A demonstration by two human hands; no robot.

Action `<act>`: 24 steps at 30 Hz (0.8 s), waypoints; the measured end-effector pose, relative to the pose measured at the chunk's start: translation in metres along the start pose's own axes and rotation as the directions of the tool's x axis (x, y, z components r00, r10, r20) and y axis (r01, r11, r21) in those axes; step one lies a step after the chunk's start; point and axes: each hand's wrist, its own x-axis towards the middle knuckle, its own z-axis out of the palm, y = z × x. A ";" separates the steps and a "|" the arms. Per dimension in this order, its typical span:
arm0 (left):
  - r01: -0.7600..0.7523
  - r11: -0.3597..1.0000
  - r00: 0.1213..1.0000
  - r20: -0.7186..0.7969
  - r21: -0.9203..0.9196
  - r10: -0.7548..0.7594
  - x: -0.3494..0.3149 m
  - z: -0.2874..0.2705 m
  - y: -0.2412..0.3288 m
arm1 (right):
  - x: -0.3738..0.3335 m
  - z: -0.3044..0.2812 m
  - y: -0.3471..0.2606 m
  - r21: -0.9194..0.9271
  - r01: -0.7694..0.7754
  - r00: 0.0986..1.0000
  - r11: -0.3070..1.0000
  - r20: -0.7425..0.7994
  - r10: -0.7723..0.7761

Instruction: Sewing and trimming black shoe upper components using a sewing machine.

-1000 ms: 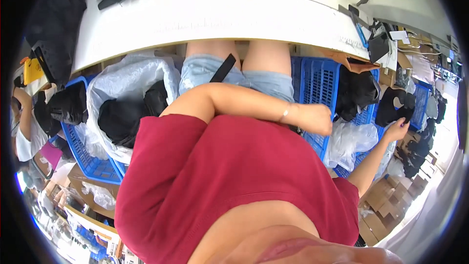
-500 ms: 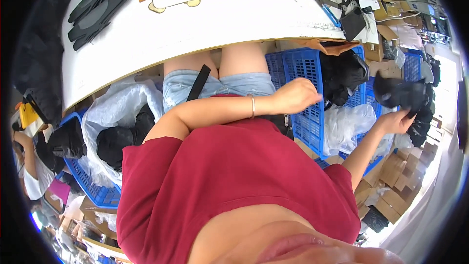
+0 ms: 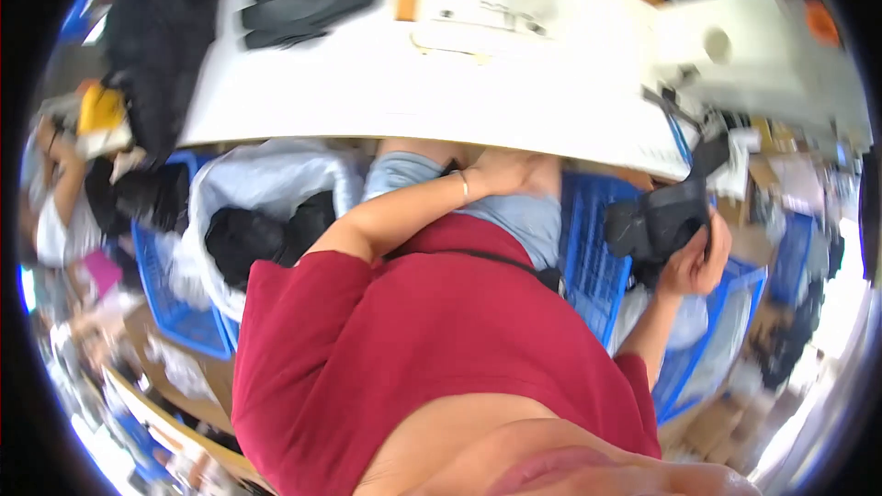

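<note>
My right hand (image 3: 700, 262) is closed around a black fabric piece (image 3: 660, 220), held up at the right beside the table's front edge. A dark strap-like part of it rises past the fingers. My left hand (image 3: 516, 171), with a bangle at the wrist, is over my lap close to the table edge. Its fingers are smeared by motion, and I cannot tell whether they hold anything. Several dark, flat fabric pieces (image 3: 310, 2) lie stacked at the far left of the white table (image 3: 432, 96).
A white machine (image 3: 735, 46) stands at the table's right end. Blue crates (image 3: 588, 248) are below it on the right. At left, a lined bin (image 3: 207, 220) holds black items, next to another blue crate (image 3: 175, 298). Another person (image 3: 60, 211) is at the far left.
My right hand has brought the black fabric piece inward from the far right, nearer the table. My left hand has moved back over my lap. The whole view has shifted to the right.
</note>
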 end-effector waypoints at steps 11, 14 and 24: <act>0.284 0.925 0.827 -0.553 0.252 -0.104 -0.078 -0.300 -0.025 | 0.155 0.137 -0.054 0.157 0.562 0.827 0.812 -0.137 -0.545; 0.369 0.845 0.878 -0.442 0.387 -0.181 -0.076 -0.348 -0.074 | 0.164 0.181 -0.052 0.165 0.556 0.831 0.815 -0.118 -0.543; 0.314 0.912 0.772 -0.630 0.264 -0.083 -0.056 -0.351 -0.044 | 0.160 0.191 -0.050 0.127 0.514 0.857 0.848 -0.111 -0.503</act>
